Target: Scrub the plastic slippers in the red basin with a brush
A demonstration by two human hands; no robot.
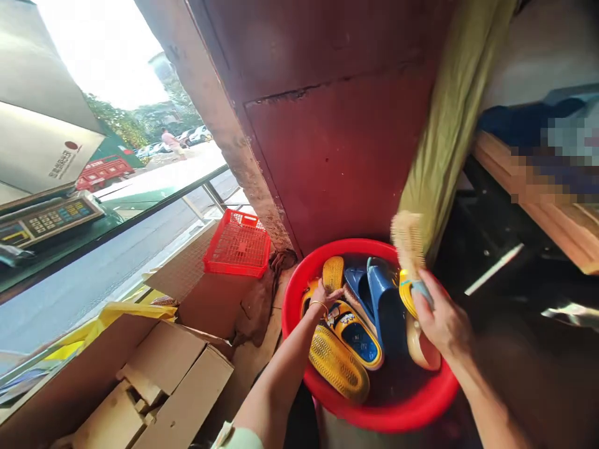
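Note:
A red basin [374, 424] of dark water holds several slippers. Over its left side reaches my left hand [321, 298], thumb and fingers apart, against the yellow slippers; part of the fingers is hidden. Just below it lies a yellow slipper [358, 333] with a blue insole and a cartoon print, beside an upturned yellow slipper [337, 362]. Another yellow sole [333, 273] shows behind the hand. Blue slippers [386, 299] lie in the middle. My right hand [442, 315] grips a scrubbing brush [408, 240], raised above the right rim; a pale slipper [420, 346] is under it.
A maroon door [337, 156] rises behind the basin, beside a hanging green curtain [444, 125]. To the left stand a red plastic crate [237, 246] and an open cardboard box [187, 386]. A wooden edge [538, 199] juts in from the right. A person [172, 142] is outside.

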